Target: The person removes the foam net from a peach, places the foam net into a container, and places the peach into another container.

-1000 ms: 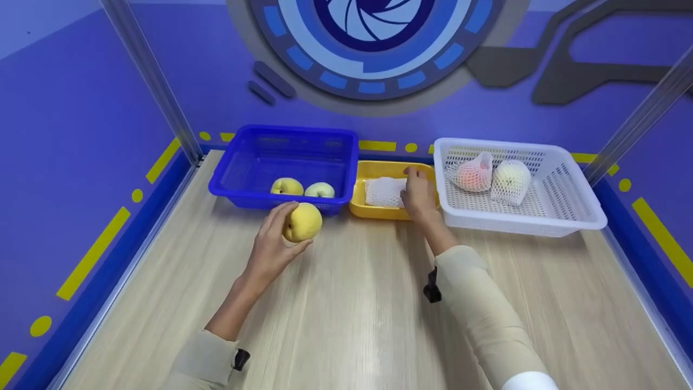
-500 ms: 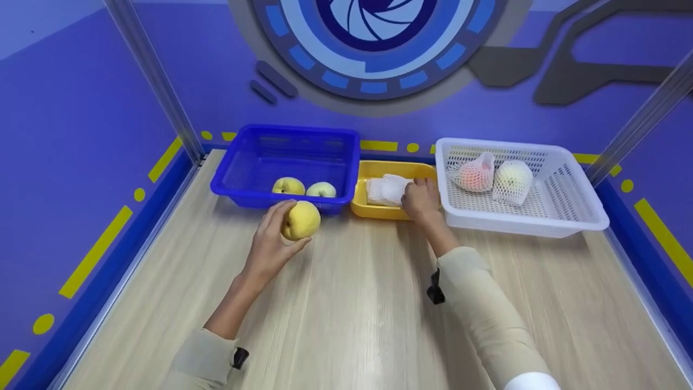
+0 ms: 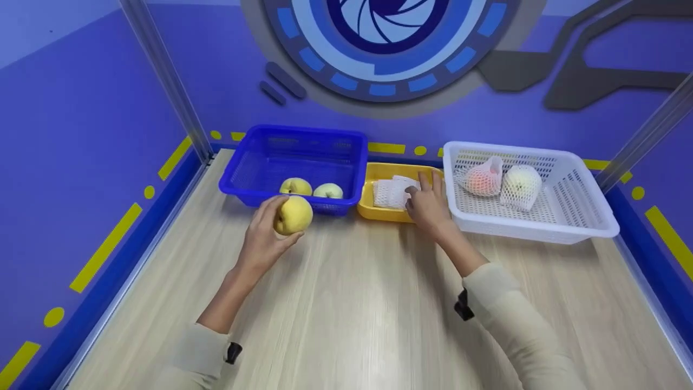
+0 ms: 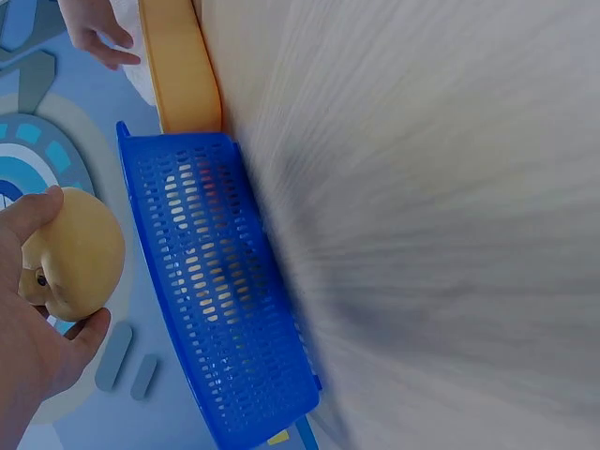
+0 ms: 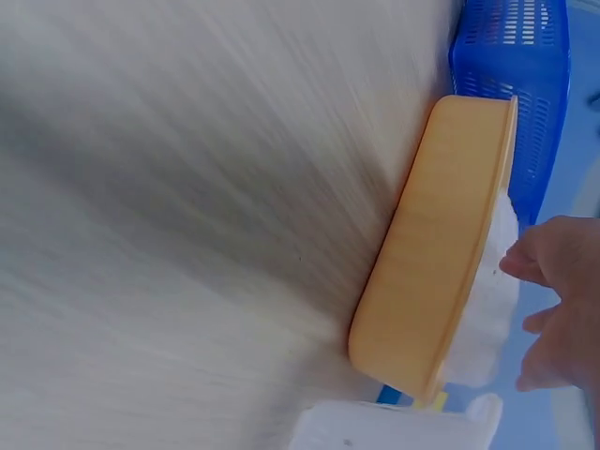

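Observation:
My left hand (image 3: 259, 241) holds a yellow peach (image 3: 295, 215) between thumb and fingers, just in front of the blue basket (image 3: 246, 199). In the left wrist view the peach (image 4: 89, 253) shows its cleft and stem hollow. Over the yellow tray (image 3: 385, 215) is my right hand (image 3: 430, 208), its fingers spread. Its thumb is right at the white foam fruit nets (image 3: 385, 192) lying in the tray. The right wrist view shows my right hand's fingers (image 5: 553, 361) apart beside the white nets (image 5: 480, 323), above the tray's rim.
Inside the blue basket lie a yellow peach (image 3: 296, 186) and a pale green fruit (image 3: 328, 190). A white basket (image 3: 528, 232) at the right holds a reddish fruit (image 3: 483, 180) and a pale yellow one (image 3: 522, 183), both in foam nets. A blue wall (image 3: 390, 127) stands behind.
My right hand dipped to the nets with its fingers gathered, then spread them; the nets in the tray have shifted. The left hand keeps hold of the peach. The head view has shifted slightly.

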Available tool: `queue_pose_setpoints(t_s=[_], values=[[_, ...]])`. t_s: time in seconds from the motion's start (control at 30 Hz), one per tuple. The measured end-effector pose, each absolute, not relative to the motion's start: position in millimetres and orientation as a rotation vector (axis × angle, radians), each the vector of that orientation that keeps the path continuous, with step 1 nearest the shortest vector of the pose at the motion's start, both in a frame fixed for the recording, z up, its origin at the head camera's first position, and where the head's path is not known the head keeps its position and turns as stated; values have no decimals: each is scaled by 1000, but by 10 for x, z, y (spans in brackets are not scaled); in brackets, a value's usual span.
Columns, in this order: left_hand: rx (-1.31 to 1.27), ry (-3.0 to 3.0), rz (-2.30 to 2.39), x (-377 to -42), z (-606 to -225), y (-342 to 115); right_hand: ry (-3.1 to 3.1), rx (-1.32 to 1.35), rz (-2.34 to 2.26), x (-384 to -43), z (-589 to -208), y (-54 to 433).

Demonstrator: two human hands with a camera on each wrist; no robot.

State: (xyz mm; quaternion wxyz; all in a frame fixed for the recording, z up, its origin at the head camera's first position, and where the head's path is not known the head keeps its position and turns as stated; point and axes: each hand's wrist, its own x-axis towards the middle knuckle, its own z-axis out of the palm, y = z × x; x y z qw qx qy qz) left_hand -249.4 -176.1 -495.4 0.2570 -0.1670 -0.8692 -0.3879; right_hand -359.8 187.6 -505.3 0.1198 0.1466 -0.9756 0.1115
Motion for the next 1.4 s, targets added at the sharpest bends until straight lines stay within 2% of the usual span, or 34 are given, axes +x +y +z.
queue_pose_setpoints(t_s=[0.43, 0.63, 0.9, 1.4], values=[[-395, -2445, -1018, -2698, -4830, -1995, -2829, 601, 362, -3278, -5062, 1903], [-344, -2442, -1015, -2908, -4788, -2115, -2830, 713, 391, -3120, -5108, 1854], [-252, -2454, -978, -3190, -4732, -2227, -2868, 713, 432, -2917, -5178, 1711], [-32, -2564, -1046, -3657, -4712, -2374, -2762, 879, 525, -2781, -5253, 1414]])
